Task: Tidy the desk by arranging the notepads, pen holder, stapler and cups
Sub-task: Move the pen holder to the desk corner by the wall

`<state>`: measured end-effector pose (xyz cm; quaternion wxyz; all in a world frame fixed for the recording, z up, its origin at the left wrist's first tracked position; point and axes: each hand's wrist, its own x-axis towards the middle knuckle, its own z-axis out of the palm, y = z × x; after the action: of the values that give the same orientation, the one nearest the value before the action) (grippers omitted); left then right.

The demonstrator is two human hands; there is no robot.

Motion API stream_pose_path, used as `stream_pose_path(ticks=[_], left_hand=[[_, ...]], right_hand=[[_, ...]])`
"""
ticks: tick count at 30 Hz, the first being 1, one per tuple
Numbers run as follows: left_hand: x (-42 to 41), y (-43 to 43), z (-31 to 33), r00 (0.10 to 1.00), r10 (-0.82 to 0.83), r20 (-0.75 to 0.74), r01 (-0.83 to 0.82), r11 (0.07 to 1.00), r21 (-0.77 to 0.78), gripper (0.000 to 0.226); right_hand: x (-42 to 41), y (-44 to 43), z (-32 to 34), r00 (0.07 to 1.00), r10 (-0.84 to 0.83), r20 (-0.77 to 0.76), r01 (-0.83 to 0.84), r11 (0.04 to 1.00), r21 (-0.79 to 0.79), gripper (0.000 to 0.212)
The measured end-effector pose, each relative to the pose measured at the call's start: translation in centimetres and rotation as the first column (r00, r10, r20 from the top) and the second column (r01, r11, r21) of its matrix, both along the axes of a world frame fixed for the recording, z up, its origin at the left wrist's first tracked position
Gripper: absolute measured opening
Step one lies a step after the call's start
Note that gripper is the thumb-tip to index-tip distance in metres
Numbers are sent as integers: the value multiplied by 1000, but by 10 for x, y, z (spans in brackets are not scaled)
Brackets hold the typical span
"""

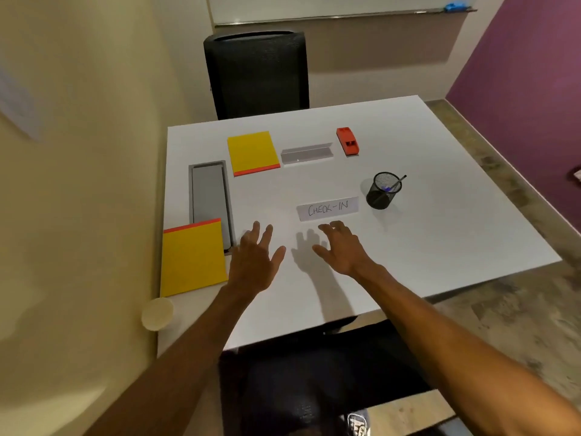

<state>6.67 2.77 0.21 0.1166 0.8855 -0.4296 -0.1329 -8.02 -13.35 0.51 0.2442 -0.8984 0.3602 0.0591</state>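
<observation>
Both hands empty, fingers spread, over the white desk (440, 215) — left hand (254, 262) beside the near yellow notepad (193, 258), right hand (341, 247) just below the "CHECK-IN" paper label (327, 209). Far yellow notepad (253, 152), red stapler (347, 141) — far side. Black mesh pen holder (383, 190) right of label. Pale paper cup (157, 313) at the near-left corner.

My desk (440, 234) is plain white. Two notepads, far (252, 151) and near (192, 259), are yellow with an orange-red edge strip. Stapler (347, 141) is orange-red. Pen holder (383, 191) is black mesh. Cup (157, 313) is cream. Chair (256, 72) is black mesh. Right wall (531, 73) is purple. White card (327, 208) carries dark handwriting.
</observation>
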Motion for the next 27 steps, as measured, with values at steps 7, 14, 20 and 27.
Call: stream_pose_path(ticks=[7, 14, 20, 27], left_hand=[[-76, -47, 19, 1000, -8, -26, 9, 1000, 12, 67], [-155, -76, 34, 998, -10, 64, 8, 1000, 24, 67], [-183, -100, 29, 997, -32, 72, 30, 999, 31, 68], [-171, -128, 0, 997, -62, -53, 65, 997, 45, 72]], right_hand=[[-85, -43, 16, 998, -8, 56, 7, 1000, 9, 64], [-159, -73, 26, 988, 21, 153, -20, 1000, -10, 61], [-188, -92, 22, 983, -24, 181, 25, 1000, -3, 63], [-191, -107, 3, 965, -156, 212, 137, 985, 104, 75]])
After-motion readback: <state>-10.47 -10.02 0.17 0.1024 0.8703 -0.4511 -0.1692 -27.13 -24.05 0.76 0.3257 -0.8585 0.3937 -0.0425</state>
